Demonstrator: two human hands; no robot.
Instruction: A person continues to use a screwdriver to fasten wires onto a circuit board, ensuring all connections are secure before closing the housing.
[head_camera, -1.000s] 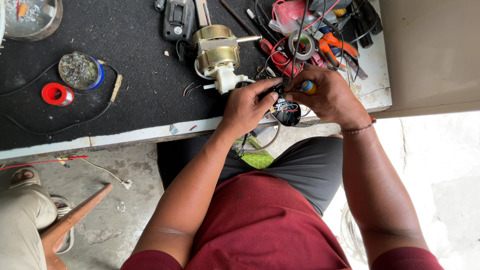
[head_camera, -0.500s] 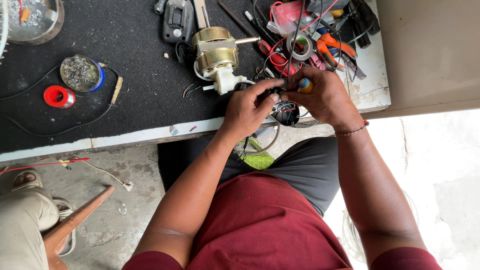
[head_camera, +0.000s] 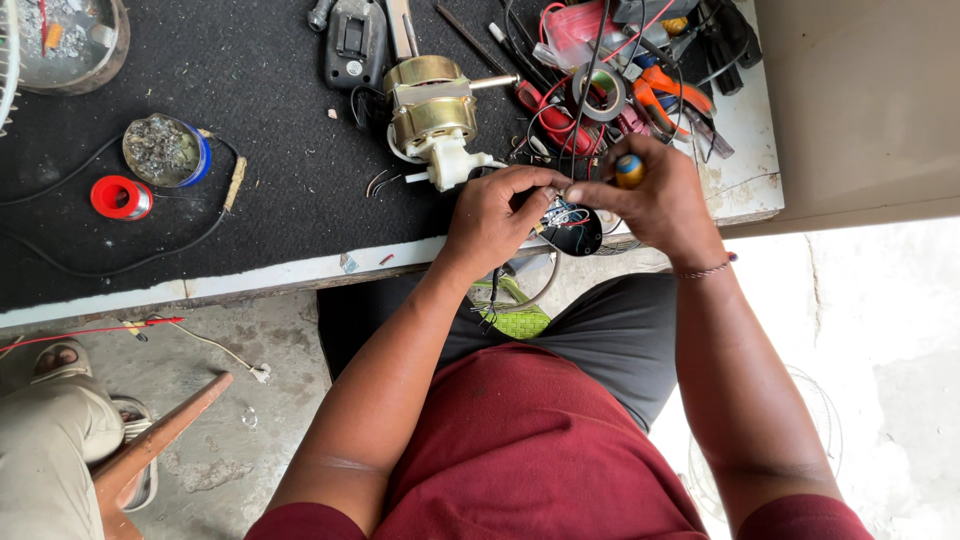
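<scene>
A person sits at a black-matted workbench (head_camera: 250, 90). The left hand (head_camera: 495, 215) pinches a small round black housing with coloured wires inside (head_camera: 575, 228), held at the bench's front edge, fingers closed on its rim. The right hand (head_camera: 655, 200) meets it from the other side, fingers wrapped tightly around a screwdriver with a yellow and blue handle (head_camera: 629, 170). Just behind the left hand stands a brass-coloured electric motor with a white plastic base (head_camera: 435, 115). Far to the motor's left lies a red spool (head_camera: 120, 198).
</scene>
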